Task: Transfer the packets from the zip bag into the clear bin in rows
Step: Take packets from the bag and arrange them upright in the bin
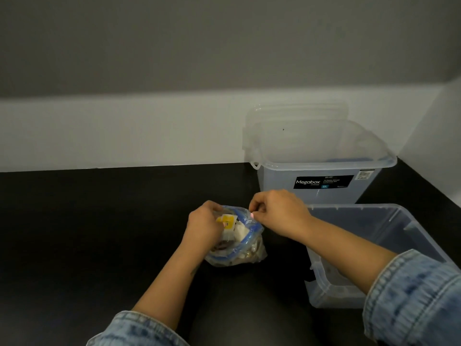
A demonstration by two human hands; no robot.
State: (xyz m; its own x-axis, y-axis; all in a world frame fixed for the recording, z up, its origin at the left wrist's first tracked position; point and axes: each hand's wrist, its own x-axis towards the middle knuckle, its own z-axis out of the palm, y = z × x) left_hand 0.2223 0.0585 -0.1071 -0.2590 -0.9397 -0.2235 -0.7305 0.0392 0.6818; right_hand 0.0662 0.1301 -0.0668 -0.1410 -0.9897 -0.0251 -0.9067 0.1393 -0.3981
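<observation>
Fingers of the right hand pinched shut on the zip bag rim, left hand closed around packets inside its mouth, bag on black table, clear bin just right.

The zip bag is thin, glossy, crinkled clear plastic; the clear bin is smooth translucent plastic; the surface is matt black; the sleeves are denim cloth.
</observation>
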